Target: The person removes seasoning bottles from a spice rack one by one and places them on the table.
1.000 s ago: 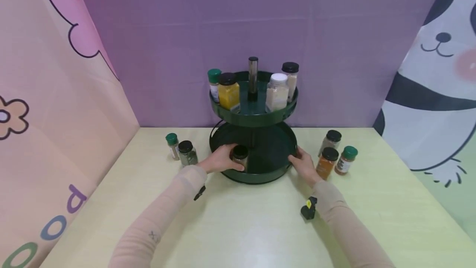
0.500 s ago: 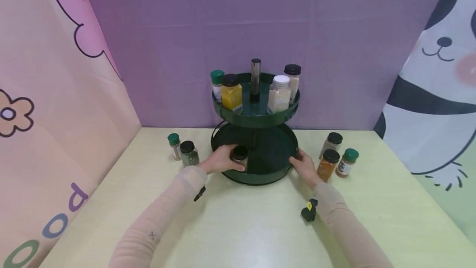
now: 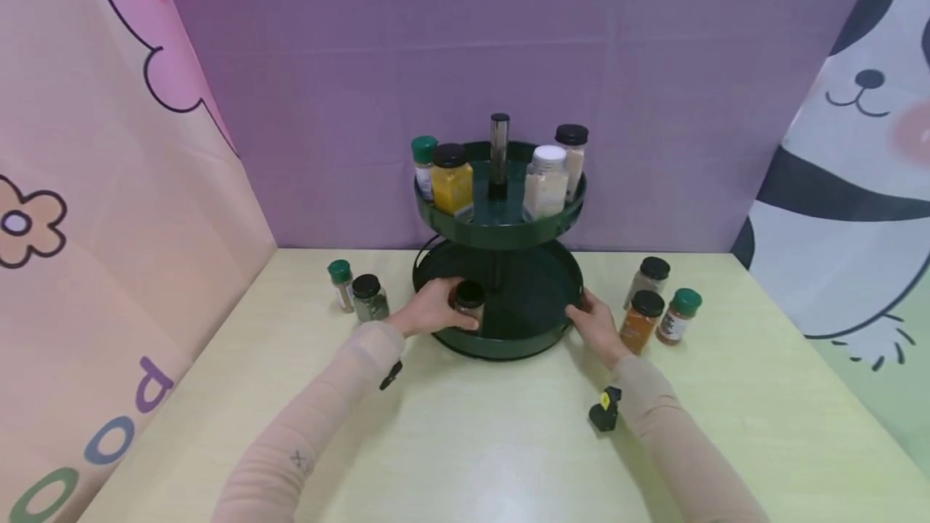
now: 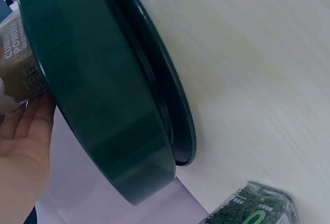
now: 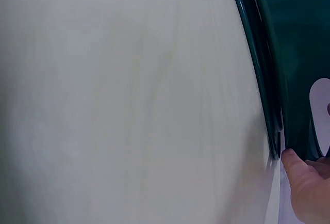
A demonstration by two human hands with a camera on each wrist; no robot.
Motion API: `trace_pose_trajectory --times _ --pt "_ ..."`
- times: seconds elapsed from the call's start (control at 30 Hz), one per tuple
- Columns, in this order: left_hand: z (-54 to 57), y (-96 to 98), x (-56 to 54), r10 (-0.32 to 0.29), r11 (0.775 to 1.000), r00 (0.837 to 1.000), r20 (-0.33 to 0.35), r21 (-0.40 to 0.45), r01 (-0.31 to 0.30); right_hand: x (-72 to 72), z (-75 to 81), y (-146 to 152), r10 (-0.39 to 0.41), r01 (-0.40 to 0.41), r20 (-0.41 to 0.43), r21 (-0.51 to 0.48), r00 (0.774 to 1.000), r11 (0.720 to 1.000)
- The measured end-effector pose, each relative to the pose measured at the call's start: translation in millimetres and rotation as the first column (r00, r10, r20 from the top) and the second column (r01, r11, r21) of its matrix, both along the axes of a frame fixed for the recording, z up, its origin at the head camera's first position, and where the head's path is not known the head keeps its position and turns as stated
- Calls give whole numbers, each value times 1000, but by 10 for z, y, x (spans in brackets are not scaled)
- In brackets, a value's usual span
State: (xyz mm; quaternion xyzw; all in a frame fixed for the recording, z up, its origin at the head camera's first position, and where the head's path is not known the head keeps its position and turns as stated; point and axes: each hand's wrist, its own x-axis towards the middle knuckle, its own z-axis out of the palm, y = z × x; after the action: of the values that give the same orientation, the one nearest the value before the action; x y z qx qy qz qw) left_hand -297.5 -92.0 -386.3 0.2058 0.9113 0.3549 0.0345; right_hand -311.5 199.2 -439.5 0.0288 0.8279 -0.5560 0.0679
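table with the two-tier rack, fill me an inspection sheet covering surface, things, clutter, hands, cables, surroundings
Surface: pale table
Job's things: green two-tier rack; black-lidded jar within its lower tier; four upright jars on the upper tier
Clutter: two jars on the table left of the rack, three jars right
Left hand: grips the black-lidded jar
Right hand: holds the lower tier's rim
Cables: nothing seen
Surroundings: purple backdrop behind, cartoon panels at both sides

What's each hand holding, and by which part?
The left hand holds a black-lidded jar by its body; the right hand grips the lower tray at its side.
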Motion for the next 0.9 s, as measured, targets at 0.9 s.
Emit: trace_pose_trajectory --times 0.9 --pt "201 -136 -12 30 993 998 -53 120 -23 -10 -6 -13 -4 4 -5 0 1000 1000"
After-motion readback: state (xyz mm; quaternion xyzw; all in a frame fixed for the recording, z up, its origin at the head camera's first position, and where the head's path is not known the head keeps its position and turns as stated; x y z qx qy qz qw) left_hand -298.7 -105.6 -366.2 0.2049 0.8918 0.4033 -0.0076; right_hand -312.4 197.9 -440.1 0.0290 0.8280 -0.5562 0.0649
